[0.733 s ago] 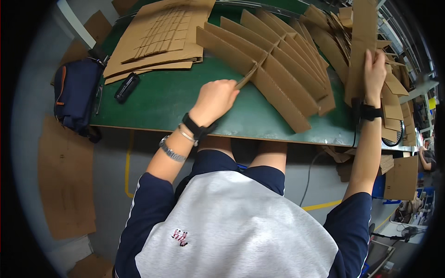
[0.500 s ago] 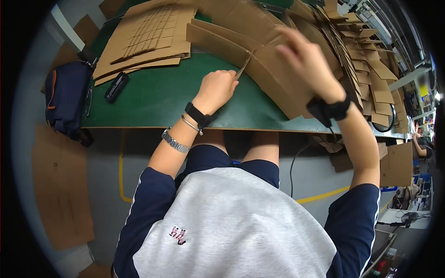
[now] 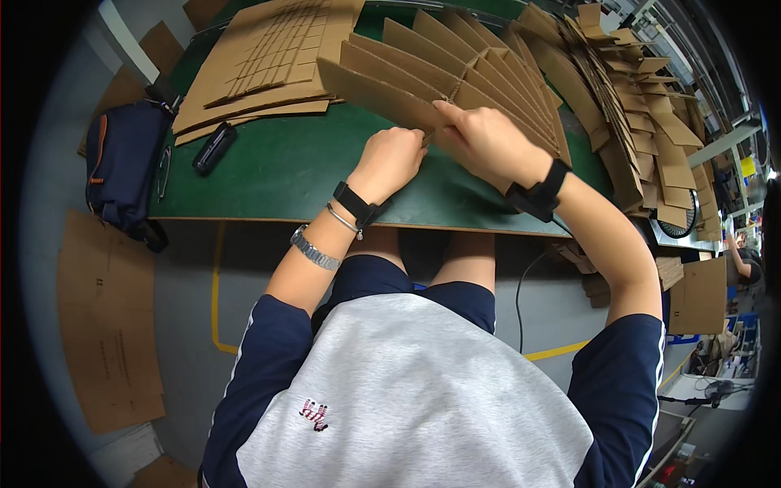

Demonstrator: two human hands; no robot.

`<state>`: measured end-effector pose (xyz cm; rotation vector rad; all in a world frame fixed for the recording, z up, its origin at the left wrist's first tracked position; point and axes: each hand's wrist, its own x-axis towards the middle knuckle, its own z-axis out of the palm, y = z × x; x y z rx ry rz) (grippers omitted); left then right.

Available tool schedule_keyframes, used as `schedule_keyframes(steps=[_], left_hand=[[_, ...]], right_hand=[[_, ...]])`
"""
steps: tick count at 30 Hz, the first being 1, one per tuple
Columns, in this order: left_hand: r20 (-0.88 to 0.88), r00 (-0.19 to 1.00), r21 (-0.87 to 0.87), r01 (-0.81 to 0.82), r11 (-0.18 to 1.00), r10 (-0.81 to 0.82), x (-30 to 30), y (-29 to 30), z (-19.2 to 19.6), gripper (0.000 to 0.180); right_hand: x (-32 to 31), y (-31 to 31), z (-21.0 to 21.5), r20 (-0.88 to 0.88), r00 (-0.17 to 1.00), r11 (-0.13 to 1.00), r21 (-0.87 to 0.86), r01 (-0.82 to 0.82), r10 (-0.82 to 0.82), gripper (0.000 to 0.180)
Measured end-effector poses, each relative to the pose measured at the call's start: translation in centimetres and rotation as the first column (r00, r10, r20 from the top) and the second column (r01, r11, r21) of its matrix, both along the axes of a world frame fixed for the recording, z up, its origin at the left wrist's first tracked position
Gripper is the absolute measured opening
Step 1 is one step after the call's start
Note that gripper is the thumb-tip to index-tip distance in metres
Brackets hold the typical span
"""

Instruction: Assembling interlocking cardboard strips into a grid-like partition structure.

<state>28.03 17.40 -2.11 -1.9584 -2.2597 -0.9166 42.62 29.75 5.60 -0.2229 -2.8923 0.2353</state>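
On the green table (image 3: 285,175) stands a grid of slotted brown cardboard divider strips (image 3: 455,77). My left hand (image 3: 394,161) is closed on the near end of the long cross strip of that grid. My right hand (image 3: 480,142) grips the nearest cardboard strip (image 3: 370,89) just beside the left hand, pressing it onto the cross strip. Both hands meet at the front of the grid, near the table's front edge.
A flat pile of slotted cardboard sheets (image 3: 260,69) lies at the table's far left, with a small black device (image 3: 214,148) in front of it. A dark blue bag (image 3: 122,167) hangs at the left end. Stacked cardboard strips (image 3: 643,106) fill the right side. Cardboard sheets (image 3: 106,325) lie on the floor.
My right hand came from a raised strip at the far right down to the front of the grid, beside my left hand. The left hand stayed on the cross strip.
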Motion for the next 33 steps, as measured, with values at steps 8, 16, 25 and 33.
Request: schedule_keyframes(steps=[8,16,25,33], left_hand=[[-0.012,1.000,0.005,0.003,1.000,-0.003,0.0,-0.3,-0.1,0.014],[-0.031,0.999,0.003,0.035,0.999,-0.035,0.2,-0.8,0.6,0.013],[0.002,0.998,0.045,0.060,0.997,-0.060,-0.7,-0.4,0.6,0.016],[0.225,0.971,-0.201,0.131,0.971,-0.085,-10.0,-4.9,5.3,0.020]], right_hand=[[0.1,0.9,-0.3,-0.081,0.992,0.995,0.030,-0.096,0.098,0.039],[0.1,0.9,-0.6,-0.103,0.993,0.998,0.039,-0.051,0.055,0.036],[1.3,0.7,-3.1,0.126,0.989,0.997,0.021,-0.076,0.072,0.060],[5.2,18.6,2.7,0.027,0.836,0.825,-0.144,0.546,-0.549,0.100]])
